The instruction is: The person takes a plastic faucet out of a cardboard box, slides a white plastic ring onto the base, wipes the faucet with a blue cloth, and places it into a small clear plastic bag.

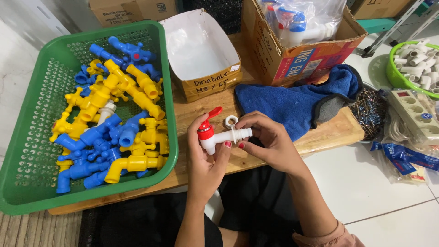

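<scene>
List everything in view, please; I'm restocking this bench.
white plastic tap with red lever: one, held in both hands
white plastic nut: one, at right fingertips
green plastic basket: one, left
yellow and blue plastic taps: many, in basket
empty white-lined cardboard box: one, centre back
brown cardboard box of bagged taps: one, right back
blue cloth: one, on wooden board
left hand: one
right hand: one

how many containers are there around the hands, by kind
green plastic basket holding yellow and blue taps: 1
open cardboard boxes: 2, an empty white-lined one and one with bagged taps
green bowl of white pipe fittings: 1
total: 4
Closed boxes at the top edge are left out.
</scene>
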